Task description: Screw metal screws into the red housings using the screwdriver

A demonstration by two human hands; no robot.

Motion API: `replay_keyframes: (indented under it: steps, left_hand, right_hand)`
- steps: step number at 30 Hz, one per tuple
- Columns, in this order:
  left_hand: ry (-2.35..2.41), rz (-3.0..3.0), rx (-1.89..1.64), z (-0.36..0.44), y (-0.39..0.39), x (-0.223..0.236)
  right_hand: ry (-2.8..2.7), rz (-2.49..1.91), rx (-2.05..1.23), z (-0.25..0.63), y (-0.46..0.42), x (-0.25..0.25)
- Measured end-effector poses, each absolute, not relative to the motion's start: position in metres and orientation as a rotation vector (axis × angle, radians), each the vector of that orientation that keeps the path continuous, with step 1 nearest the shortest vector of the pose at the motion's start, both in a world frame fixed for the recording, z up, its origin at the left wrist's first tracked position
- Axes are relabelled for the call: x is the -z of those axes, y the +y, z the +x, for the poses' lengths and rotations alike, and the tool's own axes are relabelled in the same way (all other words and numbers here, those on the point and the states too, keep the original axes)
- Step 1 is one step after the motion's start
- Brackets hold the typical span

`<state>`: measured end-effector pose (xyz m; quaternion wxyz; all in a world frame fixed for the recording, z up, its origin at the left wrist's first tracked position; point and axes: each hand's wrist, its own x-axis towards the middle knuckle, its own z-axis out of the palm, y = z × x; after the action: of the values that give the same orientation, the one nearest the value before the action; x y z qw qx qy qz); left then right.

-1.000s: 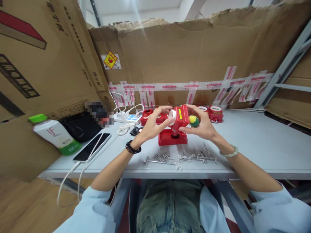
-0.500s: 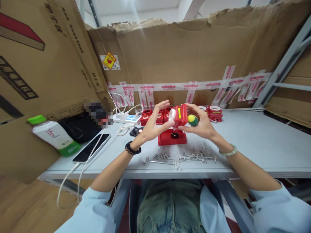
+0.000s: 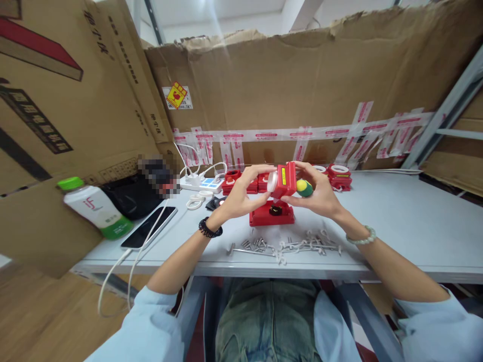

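A small red box-shaped device with a yellow label, a white round cap on its left face and a green-and-yellow knob on its right is held up over the table. My right hand grips it from the right, fingers around the knob side. My left hand closes on it from the left, fingertips at the white cap. Below them a red base part rests on the grey table. A row of metal screws and pins lies nearer to me.
More red parts stand at the back against a taped cardboard wall. At the left lie a green-capped bottle, a black phone on a white cable, a power strip and a black bag. Metal shelving stands at the right.
My left hand's fingers, spread apart half a second ago, have closed back onto the white cap side of the device. The view has shifted slightly.
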<state>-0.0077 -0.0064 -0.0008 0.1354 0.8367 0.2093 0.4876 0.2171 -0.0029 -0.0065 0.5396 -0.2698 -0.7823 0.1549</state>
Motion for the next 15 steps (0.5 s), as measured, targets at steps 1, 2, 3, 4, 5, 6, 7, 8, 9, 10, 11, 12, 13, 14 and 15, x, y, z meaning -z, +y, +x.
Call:
replay_keyframes:
  steps: [1,2,3,4,5,6,7,8,9,10,11,12,13,14,15]
  left_hand:
    - [0.583,2.424,-1.427,-0.0079,-0.0067,0.0003]
    - [0.597,2.39,-1.438,-0.0081,-0.0069,0.0]
    - [0.646,2.338,-1.442,-0.0082,-0.0071,-0.0003]
    - [0.704,2.285,-1.439,-0.0084,-0.0072,-0.0004]
    - [0.743,2.258,-1.428,-0.0087,-0.0071,-0.0006]
    - [0.746,2.268,-1.417,-0.0091,-0.0071,-0.0008]
    - [0.714,2.304,-1.409,-0.0096,-0.0069,-0.001]
    - [0.66,2.343,-1.404,-0.01,-0.0068,-0.0012]
    - [0.607,2.361,-1.409,-0.0102,-0.0067,-0.0012]
    - [0.578,2.348,-1.418,-0.0104,-0.0066,-0.0011]
    - [0.589,2.309,-1.421,-0.0103,-0.0065,-0.0008]
    - [0.634,2.262,-1.414,-0.01,-0.0064,-0.0005]
    - [0.688,2.227,-1.396,-0.0097,-0.0063,-0.0002]
    - [0.721,2.226,-1.376,-0.0094,-0.0063,0.0001]
    - [0.721,2.261,-1.365,-0.0091,-0.0062,0.0002]
  right_hand:
    - [-1.856,-0.636,-0.367,0.2172,-0.0028,0.0066]
    - [-1.854,-0.634,-0.37,0.2172,-0.0028,0.0066]
    - [-1.856,-0.636,-0.375,0.2172,-0.0029,0.0066]
    - [-1.86,-0.64,-0.38,0.2172,-0.003,0.0066]
    - [-1.865,-0.645,-0.382,0.2171,-0.003,0.0066]
    - [-1.865,-0.648,-0.382,0.217,-0.0029,0.0066]
    - [-1.862,-0.646,-0.379,0.2169,-0.0028,0.0066]
    - [-1.858,-0.641,-0.376,0.2167,-0.0026,0.0065]
    - [-1.854,-0.635,-0.376,0.2166,-0.0025,0.0065]
    - [-1.85,-0.629,-0.377,0.2165,-0.0024,0.0064]
    - [-1.85,-0.624,-0.38,0.2165,-0.0024,0.0064]
    - [-1.856,-0.626,-0.384,0.2164,-0.0026,0.0064]
    - [-1.865,-0.634,-0.387,0.2163,-0.0029,0.0065]
    - [-1.873,-0.644,-0.386,0.2163,-0.0032,0.0065]
    - [-1.877,-0.654,-0.381,0.2162,-0.0036,0.0065]
